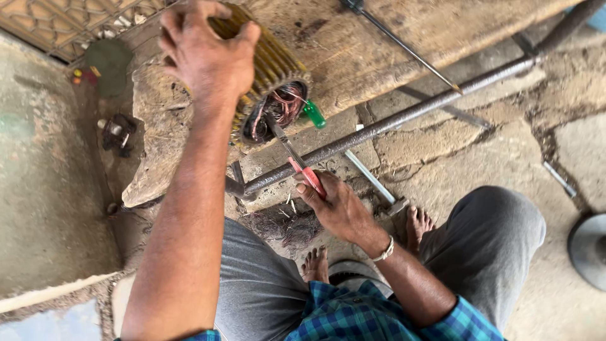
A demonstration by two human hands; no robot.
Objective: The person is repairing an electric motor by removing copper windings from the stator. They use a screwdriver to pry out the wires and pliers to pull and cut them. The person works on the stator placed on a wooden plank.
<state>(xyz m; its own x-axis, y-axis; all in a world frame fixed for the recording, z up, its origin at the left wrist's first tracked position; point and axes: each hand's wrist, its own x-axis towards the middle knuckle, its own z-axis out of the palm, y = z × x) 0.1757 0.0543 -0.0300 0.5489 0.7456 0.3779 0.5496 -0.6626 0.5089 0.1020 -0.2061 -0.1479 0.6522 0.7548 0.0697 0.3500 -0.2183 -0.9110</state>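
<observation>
Left hand: I see my left hand [205,53] clamped over the top of the motor core [268,76], fingers curled around its ribbed yellow side.
Right hand: my right hand [338,208] is closed around the red handles of the pliers [297,158], whose tips reach into the copper wires [278,107] at the core's open end.
Core: it lies on its side at the edge of the wooden block [379,38].
Nearby: a green-handled screwdriver [314,114] sits just beside the core; a long metal pipe [404,117] crosses under the pliers.
Room: open stone floor [480,158] to my right; a hammer [375,186] lies near my feet.
</observation>
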